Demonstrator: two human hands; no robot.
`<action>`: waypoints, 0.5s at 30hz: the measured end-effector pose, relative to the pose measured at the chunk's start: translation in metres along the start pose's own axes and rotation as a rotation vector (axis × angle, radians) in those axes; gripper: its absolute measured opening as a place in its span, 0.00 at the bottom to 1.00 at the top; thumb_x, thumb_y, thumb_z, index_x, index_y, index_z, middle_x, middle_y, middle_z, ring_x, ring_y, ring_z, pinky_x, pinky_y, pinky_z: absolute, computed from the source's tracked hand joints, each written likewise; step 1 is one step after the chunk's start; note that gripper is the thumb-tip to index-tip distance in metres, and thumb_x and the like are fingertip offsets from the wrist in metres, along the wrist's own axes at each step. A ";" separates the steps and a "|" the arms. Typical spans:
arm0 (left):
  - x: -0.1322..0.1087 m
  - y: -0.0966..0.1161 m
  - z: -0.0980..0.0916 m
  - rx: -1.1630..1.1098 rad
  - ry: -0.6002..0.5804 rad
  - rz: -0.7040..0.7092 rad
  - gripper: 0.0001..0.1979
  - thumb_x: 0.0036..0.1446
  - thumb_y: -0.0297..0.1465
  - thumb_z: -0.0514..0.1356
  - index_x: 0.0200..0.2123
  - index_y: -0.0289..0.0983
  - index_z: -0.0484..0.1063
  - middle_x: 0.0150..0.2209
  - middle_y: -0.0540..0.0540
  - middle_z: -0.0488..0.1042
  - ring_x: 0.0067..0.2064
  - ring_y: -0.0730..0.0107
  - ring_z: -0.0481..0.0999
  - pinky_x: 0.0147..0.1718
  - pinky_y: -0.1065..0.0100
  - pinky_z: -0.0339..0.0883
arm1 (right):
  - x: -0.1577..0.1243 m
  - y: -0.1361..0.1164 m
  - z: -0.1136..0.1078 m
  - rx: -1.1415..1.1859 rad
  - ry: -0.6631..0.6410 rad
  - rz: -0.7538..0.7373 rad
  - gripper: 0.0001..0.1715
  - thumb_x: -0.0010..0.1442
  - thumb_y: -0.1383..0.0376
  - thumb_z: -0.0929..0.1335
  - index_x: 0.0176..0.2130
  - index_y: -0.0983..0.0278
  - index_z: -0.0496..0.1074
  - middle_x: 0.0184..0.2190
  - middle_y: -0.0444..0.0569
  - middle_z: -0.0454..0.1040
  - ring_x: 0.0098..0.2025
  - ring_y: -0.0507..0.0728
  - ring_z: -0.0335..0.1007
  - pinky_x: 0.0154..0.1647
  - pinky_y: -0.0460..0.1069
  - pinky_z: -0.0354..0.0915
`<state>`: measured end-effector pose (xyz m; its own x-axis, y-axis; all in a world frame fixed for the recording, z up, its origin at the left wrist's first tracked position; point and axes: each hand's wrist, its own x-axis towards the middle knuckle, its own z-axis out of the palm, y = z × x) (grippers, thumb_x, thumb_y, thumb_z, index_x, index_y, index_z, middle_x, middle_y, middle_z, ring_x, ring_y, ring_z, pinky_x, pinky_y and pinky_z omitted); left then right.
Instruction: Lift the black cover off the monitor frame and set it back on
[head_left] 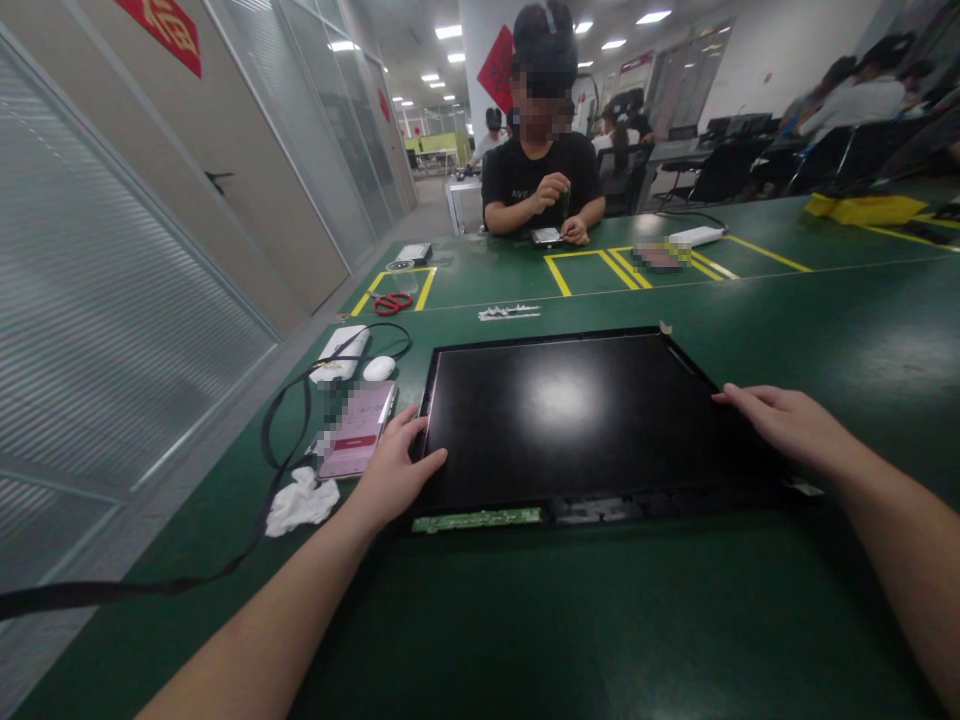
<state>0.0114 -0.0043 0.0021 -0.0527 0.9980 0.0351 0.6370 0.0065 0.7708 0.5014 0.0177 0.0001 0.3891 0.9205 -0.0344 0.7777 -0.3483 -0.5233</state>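
Note:
A large black display panel (555,420) lies screen-up in front of me, a bright reflection on its dark surface. Along its near edge runs a strip of green circuit board (477,519). My left hand (397,460) grips the left edge, thumb on top near the corner and fingers along the side. On the opposite side, my right hand (784,420) pinches the right edge between thumb and fingers; part of that grip is hidden. A small piece of tape (665,328) sticks up at the far right corner.
Left of the panel are a phone (356,430), crumpled tissue (302,500), a white mouse-like object (379,368), a white power bank (341,353) and a black cable (285,440). Red-handled scissors (394,303) lie farther back. Across the green table (600,620) a person (544,170) handles a small device.

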 end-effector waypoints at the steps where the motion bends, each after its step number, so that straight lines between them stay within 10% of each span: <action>1: 0.000 0.000 0.000 -0.014 0.008 0.000 0.24 0.45 0.39 0.67 0.47 0.38 0.76 0.67 0.34 0.62 0.69 0.44 0.59 0.67 0.47 0.48 | 0.000 0.000 0.000 -0.001 -0.001 0.001 0.30 0.55 0.45 0.61 0.37 0.62 0.81 0.44 0.57 0.80 0.51 0.69 0.73 0.48 0.59 0.67; 15: 0.001 0.001 0.004 -0.147 0.039 0.004 0.25 0.46 0.35 0.66 0.51 0.38 0.74 0.65 0.37 0.65 0.68 0.46 0.61 0.68 0.48 0.48 | -0.002 -0.006 -0.007 0.034 -0.058 -0.019 0.27 0.49 0.44 0.65 0.35 0.59 0.80 0.45 0.54 0.81 0.55 0.70 0.72 0.57 0.61 0.65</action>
<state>0.0151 -0.0025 0.0005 -0.0825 0.9947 0.0608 0.5177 -0.0094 0.8555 0.4998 0.0164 0.0090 0.3443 0.9361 -0.0724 0.7675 -0.3251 -0.5525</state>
